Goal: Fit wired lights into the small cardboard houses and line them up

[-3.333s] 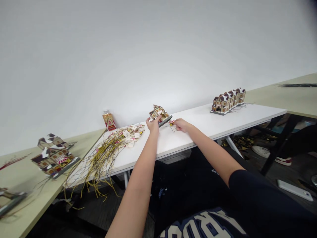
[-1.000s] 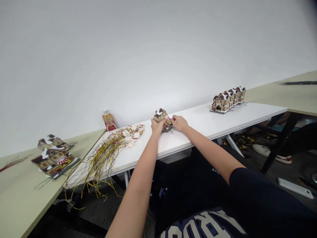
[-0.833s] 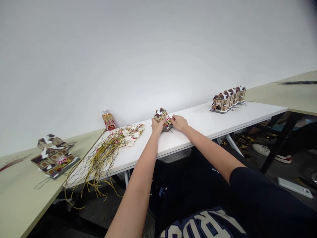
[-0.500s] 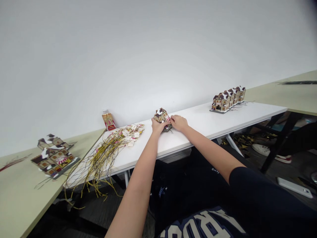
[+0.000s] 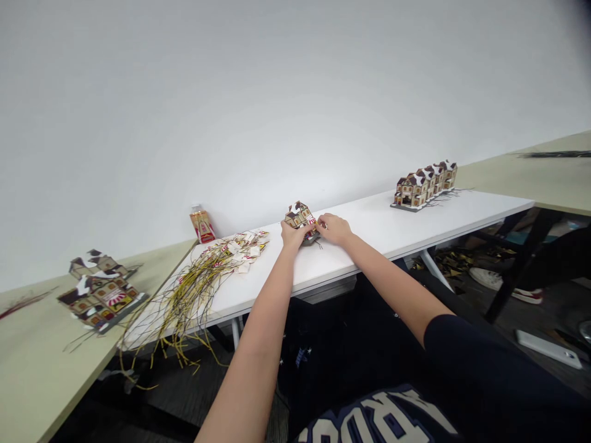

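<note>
A small model house [image 5: 299, 214] with a brown, snow-patched roof and a red-and-white awning stands on the white table in front of me. My left hand [image 5: 293, 234] is closed around its left and front side, the thumb reaching across the front. My right hand [image 5: 336, 230] is at the house's right side, fingers pinched together by a small yellowish bit too small to name. Thin dark wires stick out by the house's base. Left of my hands lies a bundle of yellow and dark wires [image 5: 196, 286] ending in white and red-striped pieces.
A row of several similar houses [image 5: 422, 186] stands to the right on the white table [image 5: 369, 237]. More houses [image 5: 101, 295] sit on the beige table at left. A bottle [image 5: 202, 224] stands by the wall. Dark wires [image 5: 558, 154] lie on the far-right table.
My right fingers have drawn slightly away from the house's front, and a small yellowish bit now shows at their tips. The left hand keeps its hold.
</note>
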The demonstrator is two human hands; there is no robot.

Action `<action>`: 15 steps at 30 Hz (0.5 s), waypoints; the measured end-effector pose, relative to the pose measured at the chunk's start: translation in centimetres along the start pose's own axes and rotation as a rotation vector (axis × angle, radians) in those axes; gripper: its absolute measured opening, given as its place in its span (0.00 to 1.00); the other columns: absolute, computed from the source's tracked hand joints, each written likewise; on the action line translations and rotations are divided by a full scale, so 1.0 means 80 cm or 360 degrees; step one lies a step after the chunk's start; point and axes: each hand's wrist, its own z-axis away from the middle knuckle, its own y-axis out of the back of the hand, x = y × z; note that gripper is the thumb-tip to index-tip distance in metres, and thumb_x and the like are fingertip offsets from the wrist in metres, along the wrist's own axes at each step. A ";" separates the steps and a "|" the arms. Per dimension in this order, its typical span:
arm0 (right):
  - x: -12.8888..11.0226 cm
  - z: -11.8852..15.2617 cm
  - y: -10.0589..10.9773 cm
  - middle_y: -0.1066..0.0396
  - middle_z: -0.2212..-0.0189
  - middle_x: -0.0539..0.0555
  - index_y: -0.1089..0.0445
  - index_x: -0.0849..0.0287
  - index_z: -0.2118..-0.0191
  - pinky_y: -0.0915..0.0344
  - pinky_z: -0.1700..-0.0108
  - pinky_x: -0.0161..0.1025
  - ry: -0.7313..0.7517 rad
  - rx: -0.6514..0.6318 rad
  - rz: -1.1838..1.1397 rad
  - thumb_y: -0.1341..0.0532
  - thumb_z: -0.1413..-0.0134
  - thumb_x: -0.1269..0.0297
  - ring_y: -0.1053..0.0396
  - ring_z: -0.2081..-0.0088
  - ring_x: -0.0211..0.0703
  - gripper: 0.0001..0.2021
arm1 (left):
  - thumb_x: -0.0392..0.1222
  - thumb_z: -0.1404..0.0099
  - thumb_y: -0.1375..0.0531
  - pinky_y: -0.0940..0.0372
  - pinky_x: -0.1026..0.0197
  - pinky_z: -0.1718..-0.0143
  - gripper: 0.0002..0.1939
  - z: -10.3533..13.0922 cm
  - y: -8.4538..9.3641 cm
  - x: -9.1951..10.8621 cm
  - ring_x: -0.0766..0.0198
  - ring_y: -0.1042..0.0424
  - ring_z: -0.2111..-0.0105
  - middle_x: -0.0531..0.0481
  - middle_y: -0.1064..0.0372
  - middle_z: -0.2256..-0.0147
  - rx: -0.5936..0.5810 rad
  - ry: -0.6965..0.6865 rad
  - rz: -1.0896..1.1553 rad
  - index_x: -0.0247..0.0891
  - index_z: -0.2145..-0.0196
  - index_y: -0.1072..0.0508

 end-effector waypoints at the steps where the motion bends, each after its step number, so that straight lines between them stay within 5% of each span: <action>1: 0.001 0.000 0.000 0.30 0.58 0.53 0.31 0.55 0.60 0.41 0.62 0.37 -0.0006 -0.0004 -0.0023 0.49 0.39 0.53 0.33 0.59 0.44 0.14 | 0.47 0.66 0.24 0.36 0.56 0.53 0.41 -0.001 0.000 0.000 0.57 0.29 0.55 0.47 0.30 0.57 0.0008 0.0003 0.0025 0.41 0.58 0.39; 15: 0.007 -0.005 -0.005 0.30 0.58 0.53 0.31 0.55 0.61 0.41 0.60 0.37 -0.0010 0.0002 -0.0271 0.50 0.37 0.52 0.34 0.58 0.43 0.15 | 0.41 0.68 0.24 0.34 0.54 0.53 0.41 -0.011 -0.008 -0.014 0.57 0.28 0.57 0.48 0.30 0.57 -0.0063 -0.0017 0.0372 0.41 0.57 0.40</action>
